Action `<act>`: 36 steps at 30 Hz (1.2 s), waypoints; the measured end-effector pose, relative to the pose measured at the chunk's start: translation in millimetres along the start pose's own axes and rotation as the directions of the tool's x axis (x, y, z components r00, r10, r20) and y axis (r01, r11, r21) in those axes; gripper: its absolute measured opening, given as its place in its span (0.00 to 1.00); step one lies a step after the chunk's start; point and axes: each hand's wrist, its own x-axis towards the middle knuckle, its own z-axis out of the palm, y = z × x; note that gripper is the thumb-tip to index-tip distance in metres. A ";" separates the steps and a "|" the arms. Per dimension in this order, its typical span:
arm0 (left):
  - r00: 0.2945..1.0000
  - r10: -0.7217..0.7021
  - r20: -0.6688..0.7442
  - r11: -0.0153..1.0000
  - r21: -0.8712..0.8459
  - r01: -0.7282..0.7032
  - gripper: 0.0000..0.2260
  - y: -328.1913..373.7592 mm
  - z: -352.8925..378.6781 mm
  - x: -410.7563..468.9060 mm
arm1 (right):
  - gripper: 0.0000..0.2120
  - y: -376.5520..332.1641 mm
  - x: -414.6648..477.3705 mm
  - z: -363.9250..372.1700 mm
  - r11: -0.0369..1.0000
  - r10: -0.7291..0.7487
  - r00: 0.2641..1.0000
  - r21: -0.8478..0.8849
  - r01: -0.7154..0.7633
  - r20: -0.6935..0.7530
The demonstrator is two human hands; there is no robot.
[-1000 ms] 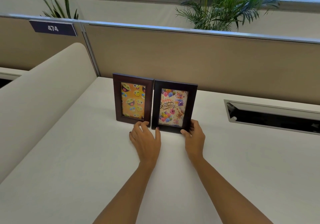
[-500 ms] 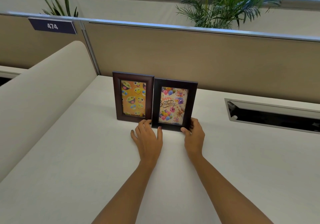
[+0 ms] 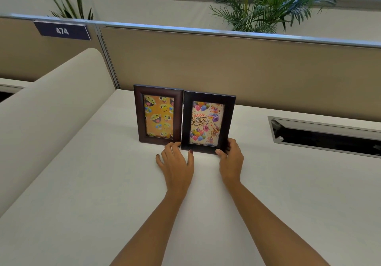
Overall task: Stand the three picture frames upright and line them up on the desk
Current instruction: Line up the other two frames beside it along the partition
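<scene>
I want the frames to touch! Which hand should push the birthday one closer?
Probably the right hand. It already grips the birthday frame at its bottom right corner, so it can push it toward the emoji frame. The left hand lies flat on the desk, fingertips at the gap.

The desk [image 3: 82, 214] lay bare in front of and to the left of both hands, giving open passage. Two upright frames, the emoji frame [image 3: 158, 114] and the birthday frame [image 3: 208, 122], stood edge to edge with no gap between them. Behind them the partition panel [image 3: 226, 66] closed off the rear. A curved side panel [image 3: 51, 109] bounded the left. An open cable slot [image 3: 325, 134] interrupted the surface on the right.
</scene>
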 end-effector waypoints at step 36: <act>0.900 0.436 -0.027 0.697 -0.623 -0.356 0.18 136.8 -85.6 -154.0 | 0.15 -69.5 -125.5 -194.3 0.809 -0.568 0.642 -0.208 0.549 -0.515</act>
